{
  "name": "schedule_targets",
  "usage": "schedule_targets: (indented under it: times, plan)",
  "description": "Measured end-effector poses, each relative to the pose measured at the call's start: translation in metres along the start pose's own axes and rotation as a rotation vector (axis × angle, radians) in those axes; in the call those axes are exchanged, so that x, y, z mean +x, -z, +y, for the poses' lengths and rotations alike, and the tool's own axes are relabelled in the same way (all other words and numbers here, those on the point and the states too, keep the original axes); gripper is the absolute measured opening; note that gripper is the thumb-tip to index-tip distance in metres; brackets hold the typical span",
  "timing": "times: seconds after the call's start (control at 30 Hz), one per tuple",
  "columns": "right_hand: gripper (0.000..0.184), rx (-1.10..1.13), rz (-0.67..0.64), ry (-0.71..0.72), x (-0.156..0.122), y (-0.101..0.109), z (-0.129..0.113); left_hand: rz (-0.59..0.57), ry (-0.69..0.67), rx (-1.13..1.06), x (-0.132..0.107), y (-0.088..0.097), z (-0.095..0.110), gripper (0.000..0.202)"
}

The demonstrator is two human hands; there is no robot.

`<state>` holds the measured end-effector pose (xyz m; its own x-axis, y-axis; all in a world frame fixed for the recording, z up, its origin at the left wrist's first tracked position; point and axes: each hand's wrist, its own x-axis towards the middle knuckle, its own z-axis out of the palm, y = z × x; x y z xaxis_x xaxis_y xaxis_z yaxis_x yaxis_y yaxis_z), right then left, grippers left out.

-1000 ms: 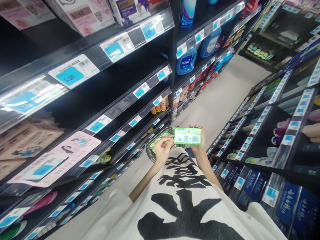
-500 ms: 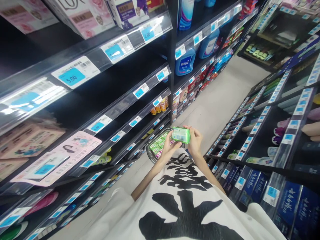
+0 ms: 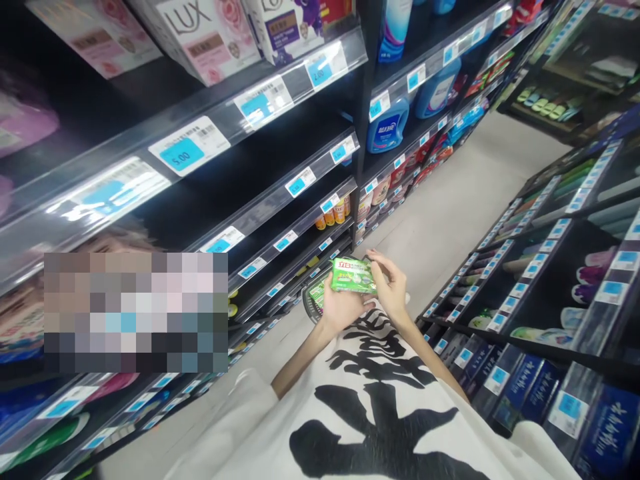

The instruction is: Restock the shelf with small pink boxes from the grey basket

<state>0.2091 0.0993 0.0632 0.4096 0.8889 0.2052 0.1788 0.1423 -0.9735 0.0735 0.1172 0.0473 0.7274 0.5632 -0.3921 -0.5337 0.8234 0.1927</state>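
Observation:
A green soap pack with red lettering lies face up between both my hands at chest height. My left hand cups it from below, fingers curled round its near edge. My right hand grips its right end with thumb and fingers. Just beyond the pack, a dark shopping basket holds more green packs; most of it is hidden behind my hands.
Black shelving with blue price tags runs along my left, with LUX soap boxes up top and blue detergent bottles further on. More shelves stand on my right. A pale floor aisle runs ahead between them.
The pack was turned over from its pale back face to its printed front, and both hands drew it slightly left and down towards my chest. My view shifted a little.

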Motion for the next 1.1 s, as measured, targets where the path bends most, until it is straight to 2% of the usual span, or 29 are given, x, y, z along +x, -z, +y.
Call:
schedule_targets:
  times: [0.13,0.27,0.4,0.57,0.67,0.73,0.83,0.93,1.1]
  plan:
    - [0.023,-0.086,0.025,0.073,-0.002,-0.004,-0.004,-0.005,-0.023,0.035,-0.002,0.001,0.001,0.08]
    - [0.018,-0.068,0.049,0.091,-0.003,-0.004,-0.011,0.024,-0.071,0.189,-0.003,0.001,0.0,0.088]
    - [0.019,-0.111,0.066,0.076,0.001,0.001,-0.004,0.041,-0.106,0.292,-0.004,0.002,0.001,0.087]
    - [0.039,-0.036,-0.04,-0.109,0.003,0.003,0.012,0.037,-0.125,0.23,-0.004,0.007,0.003,0.093]
    - [0.043,0.02,-0.172,-0.258,0.003,0.002,0.018,0.0,-0.109,0.168,-0.003,0.01,0.004,0.095]
    - [0.043,0.049,-0.205,-0.313,0.004,0.002,0.022,0.007,-0.097,0.179,-0.002,0.015,0.007,0.091]
    - [0.044,0.092,-0.127,-0.341,0.004,0.004,0.028,0.087,-0.138,0.31,0.0,0.025,0.016,0.076]
    - [0.042,0.063,-0.042,-0.303,0.001,0.004,0.033,0.214,-0.221,0.493,0.001,0.035,0.027,0.065]
    - [0.038,-0.013,-0.095,-0.263,-0.006,-0.003,0.031,0.313,-0.316,0.7,-0.001,0.041,0.041,0.056]
